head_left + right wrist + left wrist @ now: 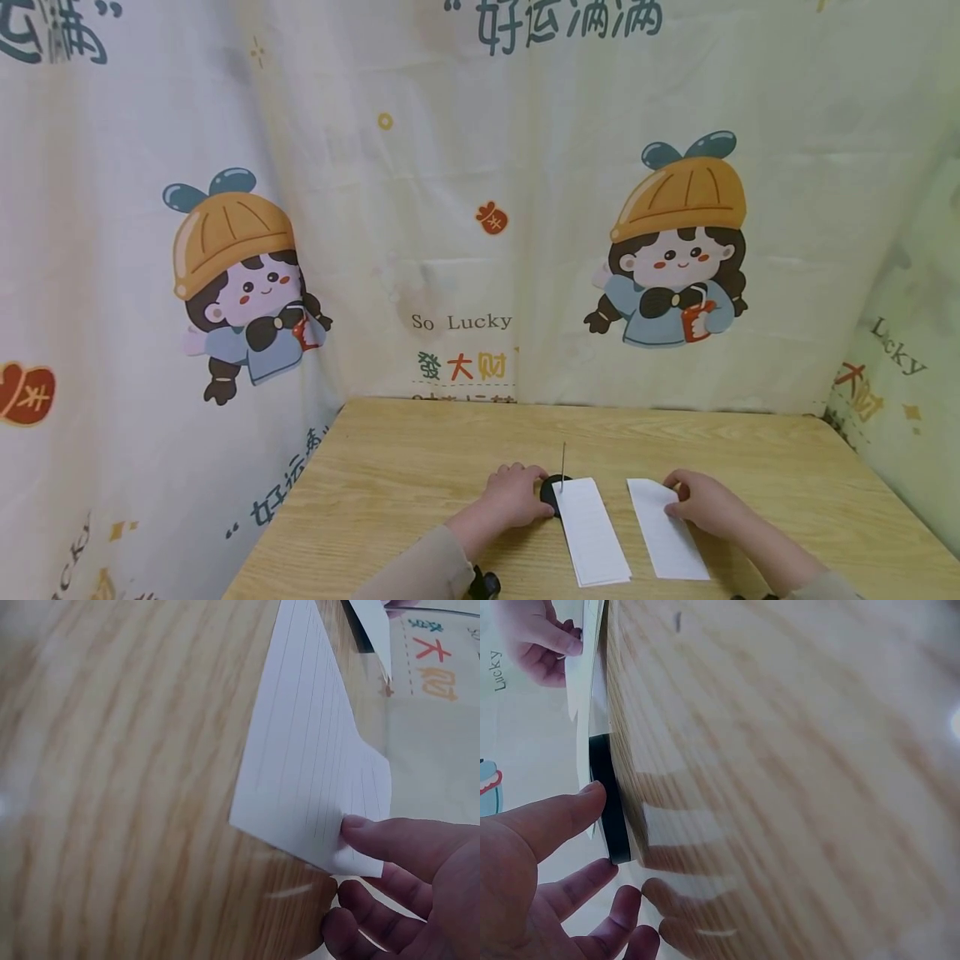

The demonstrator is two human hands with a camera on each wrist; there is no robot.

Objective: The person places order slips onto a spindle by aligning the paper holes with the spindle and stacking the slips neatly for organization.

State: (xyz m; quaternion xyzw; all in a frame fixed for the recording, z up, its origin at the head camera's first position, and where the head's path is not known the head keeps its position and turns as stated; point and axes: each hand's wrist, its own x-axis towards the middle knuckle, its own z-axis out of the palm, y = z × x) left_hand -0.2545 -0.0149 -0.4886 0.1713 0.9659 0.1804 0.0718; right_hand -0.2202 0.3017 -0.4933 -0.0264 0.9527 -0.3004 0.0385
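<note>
A receipt spike with a round black base (549, 497) and a thin upright needle (563, 461) stands on the table. White paper slips (592, 535) lie over the base, with the needle rising at their far end. My left hand (513, 497) grips the base's left rim, thumb and a finger on its edge (609, 802) in the left wrist view. To the right, my right hand (705, 504) pinches the far right corner of another white slip (667, 532). That slip (307, 750) shows printed lines in the right wrist view, and its held end is bent up slightly.
A light wood-grain table (405, 467) reaches back to a cream curtain (435, 208) printed with cartoon figures and lettering. More curtain encloses the left and right sides. A small black device (486, 583) sits at my left wrist.
</note>
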